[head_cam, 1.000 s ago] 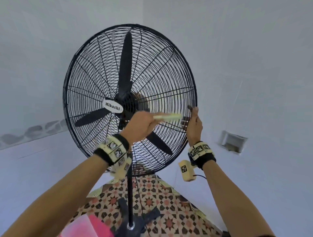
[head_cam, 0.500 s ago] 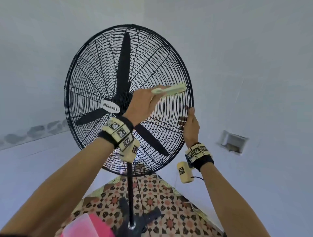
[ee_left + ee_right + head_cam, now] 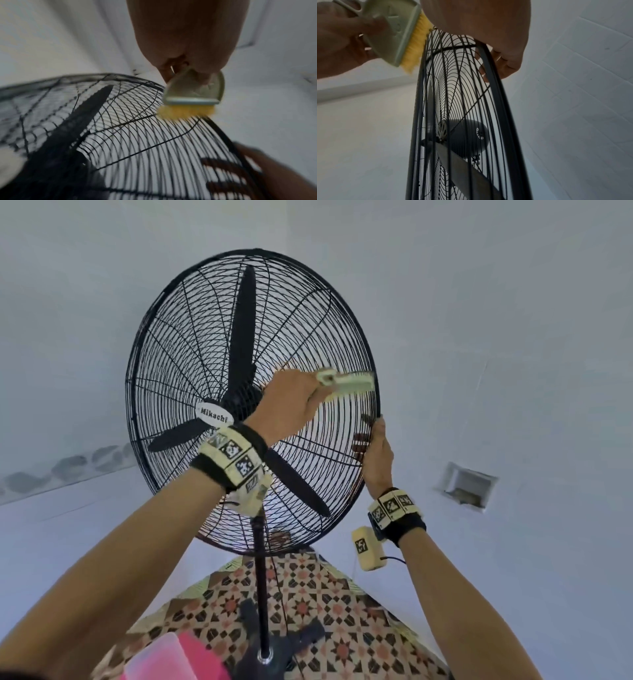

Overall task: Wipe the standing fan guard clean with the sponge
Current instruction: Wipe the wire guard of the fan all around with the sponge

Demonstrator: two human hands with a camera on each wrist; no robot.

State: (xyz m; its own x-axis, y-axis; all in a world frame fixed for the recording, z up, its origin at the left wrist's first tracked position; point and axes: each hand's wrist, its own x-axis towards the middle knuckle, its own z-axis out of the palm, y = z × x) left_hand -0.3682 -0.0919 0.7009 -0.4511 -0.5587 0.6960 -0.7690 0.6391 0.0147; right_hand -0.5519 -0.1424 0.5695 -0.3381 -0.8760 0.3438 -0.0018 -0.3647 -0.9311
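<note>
- The left hand is gripping the handle of the sponge, a pale green holder with a yellow pad, fingers curled round it.
- The pad is pressing on the front wires of the guard, high on its right side, just inside the rim; the left wrist view is showing the yellow edge squashed against the wires.
- The right hand is clamping the rim lower on the right side, fingers hooked through to the back wires, thumb side on the band. The hands are apart, the sponge above the right hand.
- Risk: the pad is riding near the rim, so a stroke running outward is likely to slip off the edge and miss the wires.
- Risk: the soft pad may be snagging on wire crossings; hard pressure could tear it or leave bits behind.
- Risk: the fan is standing on a thin pole; pushing on the guard this high could be tilting or swivelling the head if the right hand loosens.
- Risk: the right fingers are reaching inside toward the blade; a turning blade would be striking them.
- Risk: a downward stroke could be running the holder into the right hand.
</note>
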